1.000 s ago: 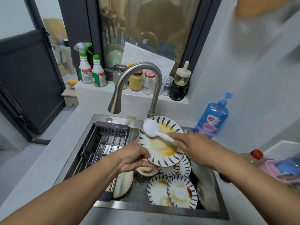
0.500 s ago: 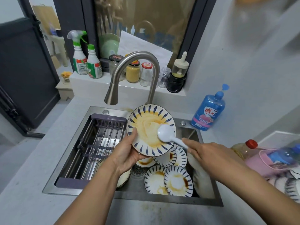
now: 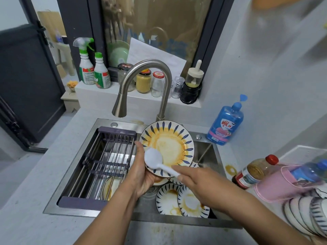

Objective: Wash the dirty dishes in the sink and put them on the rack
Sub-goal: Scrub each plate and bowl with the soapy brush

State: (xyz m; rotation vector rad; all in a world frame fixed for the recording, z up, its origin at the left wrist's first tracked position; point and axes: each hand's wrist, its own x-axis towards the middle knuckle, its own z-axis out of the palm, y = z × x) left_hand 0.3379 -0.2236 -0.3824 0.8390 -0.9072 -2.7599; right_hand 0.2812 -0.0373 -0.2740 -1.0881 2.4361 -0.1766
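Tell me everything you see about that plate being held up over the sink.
The plate is round, white, ceramic-looking, with dark blue leaf strokes round its rim and orange-brown stains across its face. It is tilted up towards the camera above the sink. The left hand grips its lower left edge; a white brush, held by the right hand, touches its lower left face.

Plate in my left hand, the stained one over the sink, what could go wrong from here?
The plate is tilted and gripped only at its lower edge by your left hand. Pressure from the white spoon-shaped tool in your right hand could make it slip onto the dirty plates below and chip them. Its upper rim also sits close to the faucet base, so a hard stroke might knock it.
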